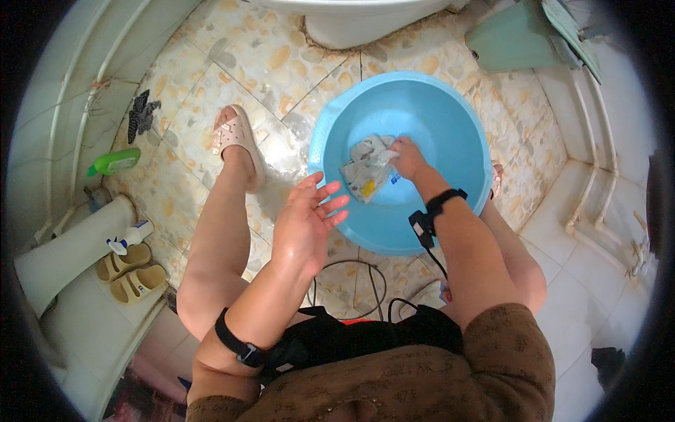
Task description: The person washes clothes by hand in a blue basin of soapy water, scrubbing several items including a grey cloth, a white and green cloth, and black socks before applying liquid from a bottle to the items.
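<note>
A round light-blue plastic basin [455,126] rests on the floor between my legs. Inside it lies a crumpled, wet-looking pale grey cloth [367,169] with a yellow patch, low on the left part of the bottom. My right hand [408,158] reaches into the basin, its fingers closed on the right edge of this cloth. Outside the left rim, my left hand [304,225] is held up with palm partly turned and fingers apart; it holds nothing and looks wet. Black straps circle both my forearms.
A white toilet base [365,24] stands at the far side, with a green bin [517,42] to its right. At left are a dark cloth [143,116], a green bottle [116,162], a white bottle [133,235] and beige slippers [137,283]. A black cable [385,285] loops near me.
</note>
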The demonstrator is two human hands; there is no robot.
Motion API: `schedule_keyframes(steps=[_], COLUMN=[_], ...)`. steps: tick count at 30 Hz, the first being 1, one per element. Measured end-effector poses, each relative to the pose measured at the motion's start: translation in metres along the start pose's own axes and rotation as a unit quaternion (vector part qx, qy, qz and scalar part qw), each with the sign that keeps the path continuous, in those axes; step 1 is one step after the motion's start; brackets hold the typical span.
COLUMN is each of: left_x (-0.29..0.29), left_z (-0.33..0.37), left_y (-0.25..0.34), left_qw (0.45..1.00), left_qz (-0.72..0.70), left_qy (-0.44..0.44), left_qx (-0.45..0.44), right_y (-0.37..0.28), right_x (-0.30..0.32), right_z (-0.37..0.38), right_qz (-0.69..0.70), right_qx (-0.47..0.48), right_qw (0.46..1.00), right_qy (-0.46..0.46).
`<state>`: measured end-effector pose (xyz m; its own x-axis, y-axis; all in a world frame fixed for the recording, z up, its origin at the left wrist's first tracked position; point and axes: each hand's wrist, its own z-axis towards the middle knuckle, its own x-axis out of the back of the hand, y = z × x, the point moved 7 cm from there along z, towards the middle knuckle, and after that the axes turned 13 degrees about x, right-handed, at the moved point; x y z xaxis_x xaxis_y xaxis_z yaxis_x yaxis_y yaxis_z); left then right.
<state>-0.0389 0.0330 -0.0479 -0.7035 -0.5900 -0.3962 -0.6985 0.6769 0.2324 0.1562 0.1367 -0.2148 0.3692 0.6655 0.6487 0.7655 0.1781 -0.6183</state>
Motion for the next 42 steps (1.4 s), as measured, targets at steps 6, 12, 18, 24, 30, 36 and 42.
schedule_keyframes(steps=[6,12,18,24,30,36,42], left_x=[0.012,-0.048,-0.087,-0.094,-0.100,-0.105,-0.111], left_z=[0.026,0.008,-0.001,-0.014,-0.015,-0.016,-0.022], left_y=[-0.029,-0.034,-0.028,-0.004,0.004,0.007,0.004], left_qw=[0.996,0.989,0.975,0.969,0.961,0.953,0.954], left_qz=[0.060,0.031,-0.012,-0.028,-0.059,-0.082,-0.079], left_qy=[0.056,-0.077,-0.219,-0.235,-0.240,-0.264,-0.255], left_qx=[0.041,0.125,0.031,-0.072,-0.122,-0.126,-0.136], right_y=[-0.087,-0.147,-0.157,-0.156,-0.148,-0.165,-0.205], right_x=[0.058,0.122,0.135,0.148,0.153,0.177,0.178], right_z=[-0.057,-0.129,-0.158,-0.153,-0.139,-0.158,-0.172], right_qz=[0.264,0.453,0.581,0.604,0.525,0.164,-0.050], right_qx=[0.059,0.100,0.143,0.177,0.177,0.238,0.281], right_qw=[0.963,0.883,0.794,0.755,0.802,0.891,0.904], right_qy=[0.016,0.074,0.103,0.185,0.224,0.350,0.320])
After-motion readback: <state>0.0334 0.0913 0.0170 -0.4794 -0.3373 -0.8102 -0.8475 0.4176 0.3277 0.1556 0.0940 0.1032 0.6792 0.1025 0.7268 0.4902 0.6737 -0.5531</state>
